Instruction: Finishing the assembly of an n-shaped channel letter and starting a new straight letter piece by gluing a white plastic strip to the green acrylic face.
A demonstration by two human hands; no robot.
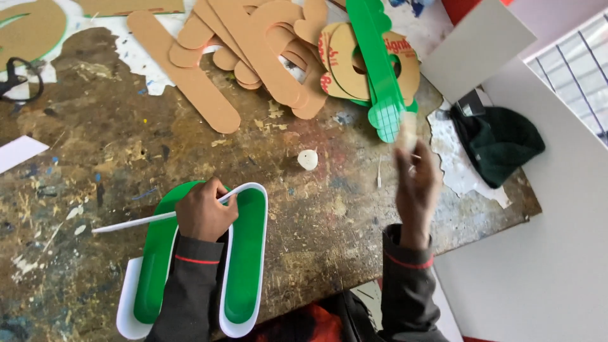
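My left hand (204, 211) rests on top of a green U-shaped piece with white edges (246, 253) that lies on the worn wooden table (126, 139). Its fingers pinch a thin white strip (133, 221) that runs out to the left and bends around the top of the shape. My right hand (415, 183) is lifted above the table's right side and blurred. It holds a small pale, blurred object (407, 130) at the fingertips; what it is I cannot tell.
A pile of brown cardboard cut-outs (253, 50) and a long green piece (379, 69) lie at the far edge. A small white lump (308, 159) sits mid-table. A dark green cap (500, 142) and a white board (478, 44) are on the right.
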